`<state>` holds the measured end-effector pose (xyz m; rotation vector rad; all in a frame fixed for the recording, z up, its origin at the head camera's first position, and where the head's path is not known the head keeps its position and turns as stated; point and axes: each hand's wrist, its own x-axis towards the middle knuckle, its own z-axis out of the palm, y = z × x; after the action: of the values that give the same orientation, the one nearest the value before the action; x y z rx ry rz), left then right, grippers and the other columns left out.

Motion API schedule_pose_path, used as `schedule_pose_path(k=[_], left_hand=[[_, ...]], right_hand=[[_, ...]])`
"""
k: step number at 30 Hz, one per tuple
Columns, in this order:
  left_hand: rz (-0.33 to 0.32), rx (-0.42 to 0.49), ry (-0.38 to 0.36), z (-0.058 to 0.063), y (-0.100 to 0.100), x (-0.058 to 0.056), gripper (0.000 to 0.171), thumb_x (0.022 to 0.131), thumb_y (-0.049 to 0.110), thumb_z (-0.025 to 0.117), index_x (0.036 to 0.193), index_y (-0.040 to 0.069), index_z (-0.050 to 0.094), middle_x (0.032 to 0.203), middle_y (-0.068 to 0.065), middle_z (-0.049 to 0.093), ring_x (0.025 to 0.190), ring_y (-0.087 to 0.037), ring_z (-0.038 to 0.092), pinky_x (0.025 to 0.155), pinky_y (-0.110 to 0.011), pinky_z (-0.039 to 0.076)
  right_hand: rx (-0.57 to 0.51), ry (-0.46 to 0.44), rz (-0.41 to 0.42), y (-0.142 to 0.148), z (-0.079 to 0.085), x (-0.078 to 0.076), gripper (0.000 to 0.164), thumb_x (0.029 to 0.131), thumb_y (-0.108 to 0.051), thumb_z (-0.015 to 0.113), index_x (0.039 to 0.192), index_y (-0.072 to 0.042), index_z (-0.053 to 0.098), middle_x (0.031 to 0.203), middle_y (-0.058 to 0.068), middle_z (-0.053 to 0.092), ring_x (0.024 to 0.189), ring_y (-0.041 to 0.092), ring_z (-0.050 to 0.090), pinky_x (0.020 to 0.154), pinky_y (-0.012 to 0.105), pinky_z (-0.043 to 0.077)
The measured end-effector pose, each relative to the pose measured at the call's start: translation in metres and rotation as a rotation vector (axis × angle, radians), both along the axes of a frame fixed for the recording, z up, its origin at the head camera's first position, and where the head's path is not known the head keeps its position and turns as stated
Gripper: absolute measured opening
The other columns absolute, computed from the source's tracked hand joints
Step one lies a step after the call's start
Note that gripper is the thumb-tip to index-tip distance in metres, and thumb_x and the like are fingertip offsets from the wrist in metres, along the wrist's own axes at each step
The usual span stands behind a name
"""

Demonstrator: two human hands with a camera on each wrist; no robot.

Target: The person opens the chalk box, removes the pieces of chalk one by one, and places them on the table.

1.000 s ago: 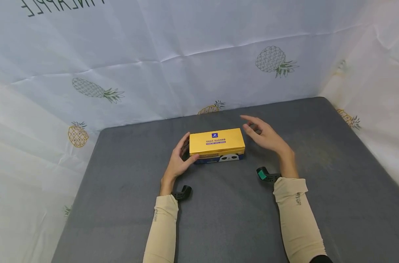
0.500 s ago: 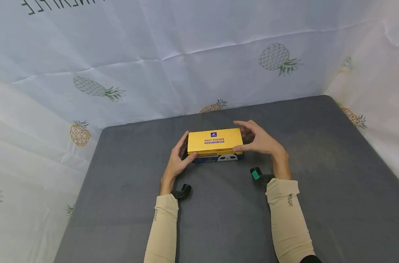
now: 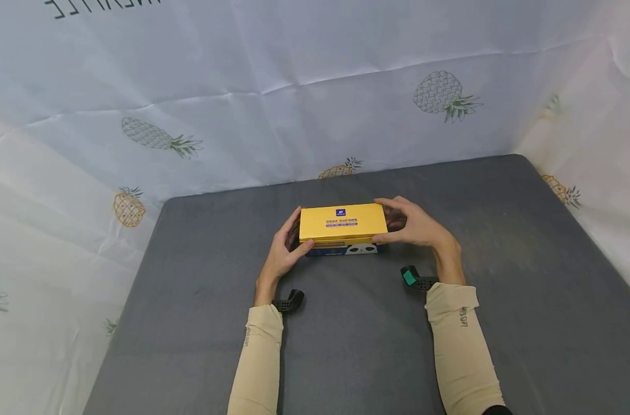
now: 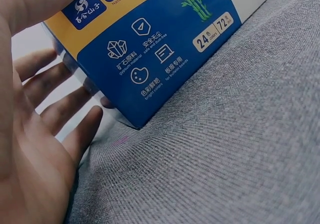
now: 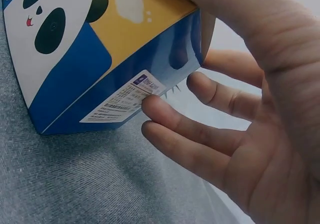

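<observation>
A yellow and blue chalk box (image 3: 342,222) with a panda on its front sits on the grey table. My left hand (image 3: 278,256) grips its left end, the thumb on the front near the upper edge and the fingers behind. In the left wrist view the blue front (image 4: 150,63) reads 24 colors, 72 pcs. At the other end, my right hand (image 3: 422,226) holds the box with its thumb on the front and index finger at the back corner. The right wrist view shows its other fingers (image 5: 195,134) beside the barcode label (image 5: 122,101). The lid looks closed.
The grey table (image 3: 346,346) stretches around the box on all sides. Behind it and along both sides hangs a white cloth (image 3: 273,69) printed with pineapples. Each wrist wears a black camera strap; the right one (image 3: 418,279) carries a green patch.
My right hand has come in from the right and taken hold of the box's right end. My left hand has stayed at the left end, and the box has hardly moved.
</observation>
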<state>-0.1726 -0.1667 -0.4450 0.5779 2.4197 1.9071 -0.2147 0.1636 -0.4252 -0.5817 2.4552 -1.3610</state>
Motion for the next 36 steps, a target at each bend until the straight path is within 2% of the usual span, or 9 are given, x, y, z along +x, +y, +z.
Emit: schedule_pose_path(k=[2,9,12,19,26,36], left_hand=[[-0.002,-0.001,0.003,-0.001,0.000,-0.001,0.080,0.091,-0.005,0.065,0.159,-0.009,0.024,0.161,-0.029,0.035,0.149,-0.047,0.037,0.122,-0.064,0.032],[0.010,0.005,0.027,-0.030,-0.004,-0.014,0.082,0.090,-0.009,0.064,0.161,-0.004,0.021,0.163,-0.027,0.034,0.150,-0.044,0.036,0.122,-0.064,0.032],[0.005,0.015,0.040,-0.035,-0.006,-0.016,0.082,0.091,-0.005,0.066,0.161,-0.001,0.024,0.163,-0.023,0.036,0.150,-0.040,0.038,0.121,-0.062,0.034],[-0.020,0.038,0.063,-0.037,-0.008,-0.016,0.082,0.094,0.015,0.072,0.162,0.005,0.027,0.162,-0.021,0.038,0.150,-0.039,0.039,0.118,-0.064,0.037],[-0.026,0.039,0.060,-0.036,-0.008,-0.016,0.082,0.092,0.000,0.068,0.161,0.000,0.025,0.163,-0.021,0.037,0.150,-0.039,0.039,0.119,-0.063,0.037],[-0.025,0.032,0.054,-0.037,-0.009,-0.018,0.082,0.091,-0.005,0.066,0.161,-0.004,0.022,0.163,-0.020,0.038,0.150,-0.038,0.039,0.116,-0.062,0.040]], right_hand=[[0.001,0.012,-0.005,0.000,-0.001,0.000,0.088,0.082,-0.017,0.087,0.156,-0.005,0.041,0.124,0.017,0.051,0.114,0.036,0.065,0.103,0.051,0.056],[0.000,0.030,-0.018,0.001,-0.003,0.000,0.083,0.083,-0.020,0.087,0.154,-0.007,0.046,0.124,0.016,0.054,0.114,0.036,0.066,0.102,0.053,0.057],[0.018,0.043,-0.018,0.000,-0.003,0.000,0.081,0.084,-0.021,0.086,0.153,-0.008,0.047,0.124,0.016,0.056,0.113,0.035,0.066,0.101,0.053,0.057],[0.069,0.082,-0.001,0.000,-0.003,-0.004,0.072,0.089,-0.022,0.081,0.151,-0.005,0.049,0.123,0.017,0.057,0.112,0.035,0.066,0.099,0.052,0.058],[0.086,0.065,-0.018,-0.002,-0.002,-0.005,0.071,0.090,-0.026,0.080,0.151,-0.006,0.050,0.123,0.016,0.057,0.114,0.034,0.065,0.100,0.050,0.058],[0.094,0.050,-0.037,-0.004,0.002,-0.006,0.065,0.094,-0.029,0.076,0.150,-0.007,0.051,0.125,0.016,0.058,0.114,0.032,0.062,0.104,0.051,0.055]])
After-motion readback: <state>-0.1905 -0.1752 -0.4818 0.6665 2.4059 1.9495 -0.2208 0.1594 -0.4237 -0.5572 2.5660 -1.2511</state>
